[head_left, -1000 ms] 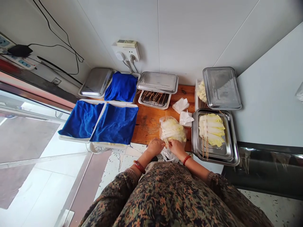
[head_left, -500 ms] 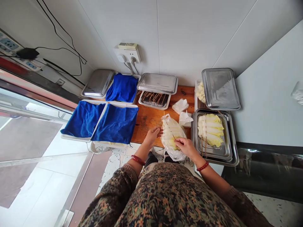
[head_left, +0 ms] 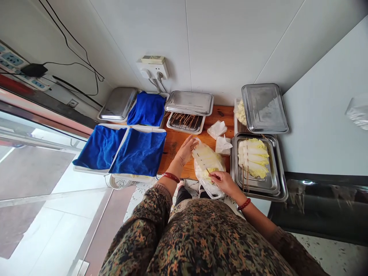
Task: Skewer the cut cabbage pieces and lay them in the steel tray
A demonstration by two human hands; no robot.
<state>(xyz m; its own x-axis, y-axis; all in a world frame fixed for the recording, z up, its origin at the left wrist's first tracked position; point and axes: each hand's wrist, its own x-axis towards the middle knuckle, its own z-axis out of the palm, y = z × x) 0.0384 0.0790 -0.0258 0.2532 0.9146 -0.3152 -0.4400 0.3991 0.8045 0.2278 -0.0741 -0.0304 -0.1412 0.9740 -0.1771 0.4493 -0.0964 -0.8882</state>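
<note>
Pale napa cabbage leaves (head_left: 207,154), threaded on a thin wooden skewer (head_left: 208,171), lie over a clear plastic bag (head_left: 216,193) in front of me. My right hand (head_left: 224,182) pinches the near end of the skewer between thumb and fingers. At the far left edge of the leaves is my left hand (head_left: 185,151), its fingers stretched out and touching the edge. More skewered cabbage leaves (head_left: 253,157) rest in a metal tray (head_left: 273,188) on the right, with sticks poking toward me.
Blue cloths (head_left: 140,151) cover white bins on the left. A metal lid (head_left: 189,102) sits over a tray of sticks (head_left: 185,122) at the back. Folded white plastic packets (head_left: 222,145) lie on the wooden bench (head_left: 172,147). Another metal lid (head_left: 266,109) leans at back right.
My left hand has moved away from me to the leaves' far corner, its fingers straightening. The skewered leaves have turned and now lie flatter and more slanted. My right hand still pinches the skewer.
</note>
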